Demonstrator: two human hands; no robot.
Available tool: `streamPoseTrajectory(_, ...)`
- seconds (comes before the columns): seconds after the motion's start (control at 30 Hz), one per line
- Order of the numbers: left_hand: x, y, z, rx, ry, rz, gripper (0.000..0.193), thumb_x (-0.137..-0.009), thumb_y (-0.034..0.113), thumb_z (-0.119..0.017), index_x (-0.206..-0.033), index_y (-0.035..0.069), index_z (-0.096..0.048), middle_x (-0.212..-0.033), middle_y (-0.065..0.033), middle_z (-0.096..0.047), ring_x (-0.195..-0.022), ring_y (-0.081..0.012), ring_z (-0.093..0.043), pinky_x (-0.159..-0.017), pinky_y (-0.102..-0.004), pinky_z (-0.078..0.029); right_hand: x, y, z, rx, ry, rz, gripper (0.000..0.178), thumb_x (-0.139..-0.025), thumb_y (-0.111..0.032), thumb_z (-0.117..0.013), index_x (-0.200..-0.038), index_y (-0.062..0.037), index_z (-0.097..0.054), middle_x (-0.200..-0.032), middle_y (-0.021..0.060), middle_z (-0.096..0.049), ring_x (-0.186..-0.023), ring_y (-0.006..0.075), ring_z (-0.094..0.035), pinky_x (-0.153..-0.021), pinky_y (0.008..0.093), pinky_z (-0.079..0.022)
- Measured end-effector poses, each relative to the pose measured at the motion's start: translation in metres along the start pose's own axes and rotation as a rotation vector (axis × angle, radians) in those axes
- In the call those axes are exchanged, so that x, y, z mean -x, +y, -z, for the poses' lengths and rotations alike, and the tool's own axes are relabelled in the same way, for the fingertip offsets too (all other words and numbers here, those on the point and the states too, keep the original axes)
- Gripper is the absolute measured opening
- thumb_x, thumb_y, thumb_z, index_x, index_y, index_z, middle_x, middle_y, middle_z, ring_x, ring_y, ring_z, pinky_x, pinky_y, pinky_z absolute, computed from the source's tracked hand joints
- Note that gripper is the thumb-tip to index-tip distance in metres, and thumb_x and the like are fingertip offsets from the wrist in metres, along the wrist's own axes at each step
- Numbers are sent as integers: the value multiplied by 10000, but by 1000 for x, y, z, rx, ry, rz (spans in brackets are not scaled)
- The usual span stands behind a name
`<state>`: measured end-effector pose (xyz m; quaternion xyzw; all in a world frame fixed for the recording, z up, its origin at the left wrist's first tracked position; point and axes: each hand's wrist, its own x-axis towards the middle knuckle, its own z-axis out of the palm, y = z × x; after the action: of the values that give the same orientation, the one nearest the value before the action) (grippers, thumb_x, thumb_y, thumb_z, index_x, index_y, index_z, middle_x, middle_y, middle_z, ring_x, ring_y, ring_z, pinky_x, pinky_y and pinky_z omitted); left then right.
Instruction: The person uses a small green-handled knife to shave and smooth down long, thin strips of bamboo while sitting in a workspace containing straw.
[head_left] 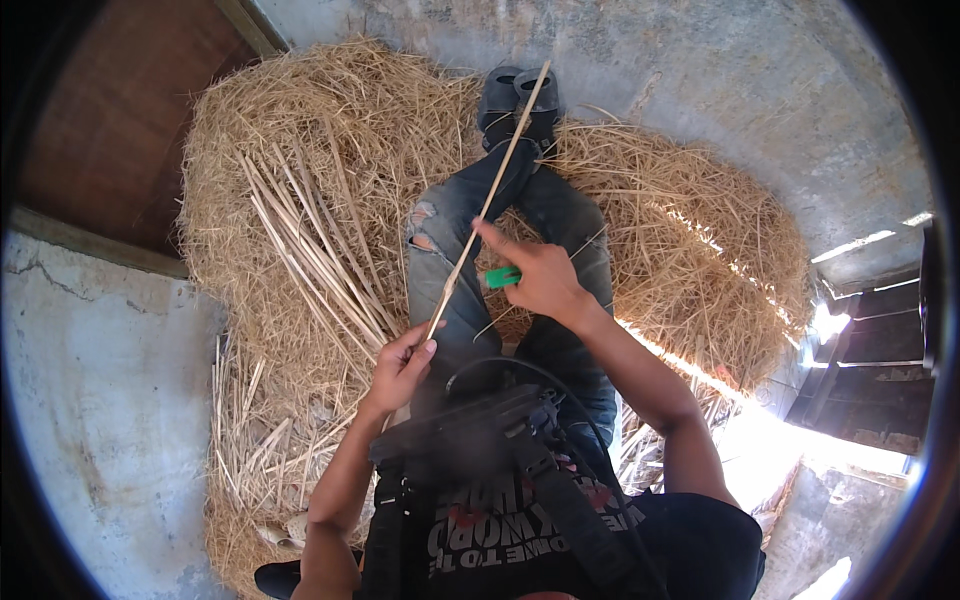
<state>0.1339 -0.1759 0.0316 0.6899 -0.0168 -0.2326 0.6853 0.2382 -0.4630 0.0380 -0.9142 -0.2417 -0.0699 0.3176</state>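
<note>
- Far left: a brown panel (125,120) stands above a section of grey wall (105,400).
- Left: a straw heap (385,110) extends from the back wall down along the left side of the seated person.
- On the straw heap: a loose bundle of pale strips (318,250) lies slanted, its lower ends near the left hand.
- Left of centre: the left hand (400,368) grips the lower end of a long strip between thumb and fingers.
- Centre: the long strip (503,163) runs up and to the right from the left hand, above the legs; its far end appears in front of the dark shoes (518,95).
- Centre: blue trousers (575,205), torn at one knee, cover the legs. A black harness (460,430) crosses the dark shirt below.
- Right of centre: the right hand (545,283) has its index finger extended to the long strip. Its other fingers are curled around a green object (500,277), only part of which shows.
- Right: a second straw heap (705,225) carries streaks of bright light.
- Far right: dark boards (880,330) stand beside bright gaps.
</note>
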Motion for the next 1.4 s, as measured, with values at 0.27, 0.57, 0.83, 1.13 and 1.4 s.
streamPoseTrajectory(0.27,-18,2,-15,130,27,39,404,-1107,178,-522,-1468,-5,-524,-622,90,-358,-474,-10,-324,-451,-222,-250,-6,-7,-30,125,-4,-238,280,-822,-204,-732,-1086,-111,-736,-811,169,-725,-750,401,-713,-685,497,-577)
streamPoseTrajectory(0.57,-14,1,-18,14,34,33,433,-1101,161,-523,-1499,-7,-487,-625,82,-340,-467,-18,-312,-450,-232,-255,-25,4,-32,147,-34,-322,200,-809,-196,-744,-958,-63,-738,-851,197,-738,-803,387,-737,-739,502,-597)
streamPoseTrajectory(0.83,9,11,-1,-89,17,73,421,-1077,168,-579,-1473,30,-545,-707,83,-406,-581,-19,-368,-518,-223,-286,-57,45,-14,230,206,-470,168,-810,-112,-713,-968,-58,-733,-861,204,-744,-842,401,-741,-751,510,-595)
streamPoseTrajectory(1.13,81,-29,42,-257,-59,9,350,-1049,141,-605,-1368,2,-633,-739,55,-553,-678,-36,-458,-607,-225,-382,-73,195,95,284,573,-809,294,-931,-249,-649,-922,34,-728,-842,239,-732,-809,394,-738,-740,502,-583)
streamPoseTrajectory(1.4,80,-41,47,-382,268,-46,391,-1055,144,-593,-1407,-28,-585,-669,66,-491,-595,-23,-415,-543,-224,-348,-57,127,140,219,443,-612,228,-891,-239,-667,-938,-33,-753,-799,234,-723,-769,429,-712,-720,527,-553)
